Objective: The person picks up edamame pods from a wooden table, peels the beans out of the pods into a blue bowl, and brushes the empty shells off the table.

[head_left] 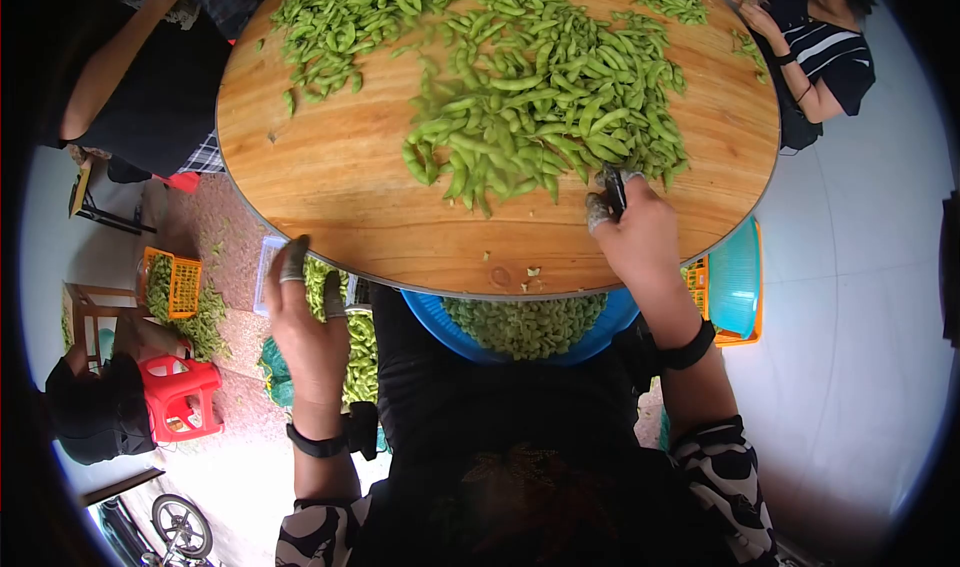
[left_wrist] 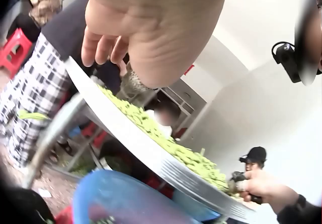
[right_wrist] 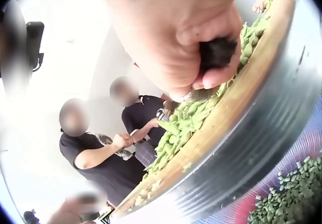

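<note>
Green soybean pods (head_left: 545, 97) lie in a broad heap on a round wooden table (head_left: 330, 182). At the heap's near right edge my right hand (head_left: 640, 235) grips a small black-handled tool (head_left: 614, 192); its working end is hidden among fingers and pods. In the right wrist view, fingers curl round the black handle (right_wrist: 217, 53). My left hand (head_left: 312, 332) hangs by the table's near left rim, fingers relaxed, holding nothing. Grey coverings wrap some fingertips on both hands. Below the near rim, a blue basin (head_left: 425, 319) holds shelled beans (head_left: 525, 329).
At left stand an orange crate (head_left: 185, 289) of pods and a red stool (head_left: 180, 397). A teal basket (head_left: 735, 277) sits at right. People sit around the table, one at right (head_left: 825, 57), one at left (head_left: 150, 77). Bean scraps (head_left: 532, 273) dot the near tabletop.
</note>
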{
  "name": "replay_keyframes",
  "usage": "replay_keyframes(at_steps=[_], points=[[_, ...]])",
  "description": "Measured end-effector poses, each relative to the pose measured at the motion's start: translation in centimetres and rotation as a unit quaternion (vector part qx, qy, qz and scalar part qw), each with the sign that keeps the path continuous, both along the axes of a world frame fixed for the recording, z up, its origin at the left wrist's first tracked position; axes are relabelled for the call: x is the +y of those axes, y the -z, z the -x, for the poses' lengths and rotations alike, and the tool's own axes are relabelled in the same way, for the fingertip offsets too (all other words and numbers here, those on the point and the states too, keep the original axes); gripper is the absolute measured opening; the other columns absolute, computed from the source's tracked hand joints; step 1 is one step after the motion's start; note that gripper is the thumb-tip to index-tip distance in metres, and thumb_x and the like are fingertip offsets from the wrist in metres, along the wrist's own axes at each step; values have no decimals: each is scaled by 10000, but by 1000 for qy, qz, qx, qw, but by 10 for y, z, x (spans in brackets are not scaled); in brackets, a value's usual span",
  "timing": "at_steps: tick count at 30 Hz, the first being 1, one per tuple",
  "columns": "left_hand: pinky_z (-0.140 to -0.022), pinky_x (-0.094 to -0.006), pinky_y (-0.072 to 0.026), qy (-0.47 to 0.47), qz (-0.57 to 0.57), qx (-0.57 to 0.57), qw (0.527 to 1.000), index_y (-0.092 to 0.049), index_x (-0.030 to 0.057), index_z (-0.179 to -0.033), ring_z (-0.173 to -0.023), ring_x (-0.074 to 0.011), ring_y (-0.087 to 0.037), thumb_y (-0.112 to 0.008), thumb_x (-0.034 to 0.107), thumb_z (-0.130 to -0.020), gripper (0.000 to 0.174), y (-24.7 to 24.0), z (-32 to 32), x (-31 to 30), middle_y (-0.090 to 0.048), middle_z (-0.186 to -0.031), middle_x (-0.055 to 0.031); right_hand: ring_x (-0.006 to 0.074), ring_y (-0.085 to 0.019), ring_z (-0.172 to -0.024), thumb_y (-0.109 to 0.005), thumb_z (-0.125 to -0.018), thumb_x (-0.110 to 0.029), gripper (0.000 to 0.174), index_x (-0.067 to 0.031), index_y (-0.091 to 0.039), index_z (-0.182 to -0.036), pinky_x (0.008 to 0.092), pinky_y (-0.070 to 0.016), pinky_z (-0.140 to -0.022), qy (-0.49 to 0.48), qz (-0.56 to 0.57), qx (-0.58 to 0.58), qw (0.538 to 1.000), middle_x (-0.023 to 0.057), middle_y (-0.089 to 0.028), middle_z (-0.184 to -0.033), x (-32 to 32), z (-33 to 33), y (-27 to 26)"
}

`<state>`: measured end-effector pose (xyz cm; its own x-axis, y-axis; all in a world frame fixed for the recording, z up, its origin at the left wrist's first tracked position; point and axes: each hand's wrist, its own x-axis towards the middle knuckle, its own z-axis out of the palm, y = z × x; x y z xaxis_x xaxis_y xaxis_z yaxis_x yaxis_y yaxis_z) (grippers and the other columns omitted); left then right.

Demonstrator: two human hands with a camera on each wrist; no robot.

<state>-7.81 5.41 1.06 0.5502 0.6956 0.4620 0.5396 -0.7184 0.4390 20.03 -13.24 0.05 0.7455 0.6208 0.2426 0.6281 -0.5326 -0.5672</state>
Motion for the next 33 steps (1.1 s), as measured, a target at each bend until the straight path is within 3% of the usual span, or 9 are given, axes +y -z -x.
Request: replay_keyframes(at_steps=[5,11,16,18,19,21,25,27,33], points=[[-779,-379,-532,273,154,-81,946,-657,33,-1061,-924,-364,-635,-666,-15,-792,273,3,-63,-44,-651,-1030,-178,404,-626,-739,-711,-752,-155,291,34,-551,-905,462,-520,-653,-6,-22,-65,998,221,-629,-803,5,-2,11],[-721,-386,-536,340,326,-83,878,-645,23,-1069,-843,-359,-652,-652,-12,-800,270,-6,-96,-65,-659,-927,-171,408,-627,-742,-709,-757,-143,305,31,-557,-955,462,-522,-655,20,7,-77,997,221,-635,-833,11,-2,7],[-664,-353,-537,340,313,-56,885,-633,14,-1012,-805,-298,-677,-625,63,-870,149,14,-113,-73,-672,-899,-136,371,-642,-729,-713,-742,-90,327,16,-581,-1022,424,-538,-652,-4,-92,-73,993,184,-653,-853,-18,42,-5],[-643,-296,-524,269,671,-123,680,-619,19,-1009,-749,-169,-662,-591,102,-922,123,7,-123,-78,-672,-882,-60,351,-658,-750,-713,-737,-72,371,-1,-595,-1081,394,-547,-666,-37,-167,8,985,153,-664,-880,-25,64,-4],[-643,-296,-524,268,670,-122,681,-619,19,-1009,-749,-169,-662,-591,102,-922,123,6,-123,-78,-672,-882,-60,338,-672,-788,-711,-741,-77,415,0,-581,-1127,377,-547,-712,-65,-154,79,983,147,-667,-903,-30,72,-4],[-634,-237,-496,298,648,-127,689,-608,22,-1028,-726,-74,-598,-562,101,-946,123,5,-121,-78,-652,-883,-2,306,-684,-804,-679,-776,-70,434,0,-552,-1185,362,-541,-736,-143,-147,25,978,149,-669,-921,-38,74,-5],[-631,-206,-469,295,638,-165,692,-614,25,-1020,-700,-64,-564,-561,78,-937,112,14,-108,-78,-653,-869,5,276,-683,-827,-626,-817,-45,430,7,-519,-1231,348,-531,-743,-159,-156,141,965,145,-668,-912,-43,67,-13],[-632,-212,-466,350,612,-113,700,-632,28,-1030,-707,-65,-562,-587,70,-922,125,9,-101,-74,-648,-848,8,250,-677,-830,-580,-845,-27,418,11,-504,-1255,331,-524,-734,-246,-160,237,926,128,-665,-899,-43,62,-11],[-638,-263,-483,327,567,-83,752,-653,25,-1042,-697,-118,-589,-645,72,-885,164,15,-89,-72,-656,-828,-45,78,-565,-698,-561,-879,2,391,7,-522,-1267,226,-466,-658,-250,-151,350,890,9,-613,-800,-45,63,-15]])
